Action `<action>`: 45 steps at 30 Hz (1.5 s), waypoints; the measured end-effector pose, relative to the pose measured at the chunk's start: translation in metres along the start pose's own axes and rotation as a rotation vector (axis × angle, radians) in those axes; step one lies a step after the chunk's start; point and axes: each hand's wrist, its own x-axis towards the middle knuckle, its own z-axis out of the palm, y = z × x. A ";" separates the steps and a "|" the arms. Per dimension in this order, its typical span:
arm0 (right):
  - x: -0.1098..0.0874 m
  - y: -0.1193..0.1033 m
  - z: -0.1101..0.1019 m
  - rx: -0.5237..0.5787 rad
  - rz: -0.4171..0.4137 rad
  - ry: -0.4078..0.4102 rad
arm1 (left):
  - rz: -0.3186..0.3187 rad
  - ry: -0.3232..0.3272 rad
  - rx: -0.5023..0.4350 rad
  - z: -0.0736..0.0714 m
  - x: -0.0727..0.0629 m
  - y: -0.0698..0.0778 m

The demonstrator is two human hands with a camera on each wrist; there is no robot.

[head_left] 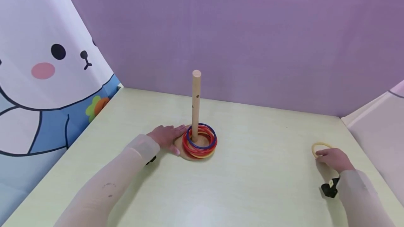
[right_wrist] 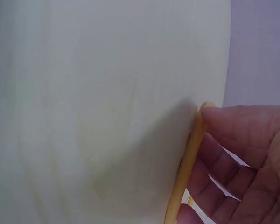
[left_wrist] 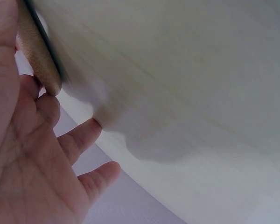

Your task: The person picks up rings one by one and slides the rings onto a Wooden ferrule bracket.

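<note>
A wooden peg (head_left: 196, 104) stands upright on a round wooden base (head_left: 180, 144). Red rings (head_left: 186, 149), a blue ring (head_left: 216, 139) and some yellow lie stacked around its foot. My left hand (head_left: 165, 137) rests at the left edge of that base, fingers reaching onto it and thumb at the front. Up close in the left wrist view, the base's rim (left_wrist: 39, 53) touches the hand, and two fingers stretch out free. Far to the right, my right hand (head_left: 335, 158) pinches a yellow ring (head_left: 321, 143) between thumb and fingers, low over the table.
The pale table (head_left: 252, 171) spans the space between both hands. A purple cloth wall (head_left: 268, 45) rises along its back edge. A printed cartoon cloth (head_left: 47, 90) hangs at the left, and a light cloth (head_left: 378, 132) borders the right side.
</note>
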 end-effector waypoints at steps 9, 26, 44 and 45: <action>0.002 -0.015 0.003 0.047 -0.011 -0.027 | -0.015 -0.003 -0.013 -0.003 -0.001 0.001; -0.008 -0.056 0.017 0.140 -0.183 -0.153 | 0.000 -0.008 -0.010 -0.002 0.005 -0.001; -0.024 -0.056 -0.005 0.231 -0.120 -0.123 | -0.013 -0.009 -0.015 0.002 0.004 -0.003; -0.025 -0.054 -0.005 0.246 -0.102 -0.117 | -0.013 -0.009 -0.018 0.002 0.004 -0.003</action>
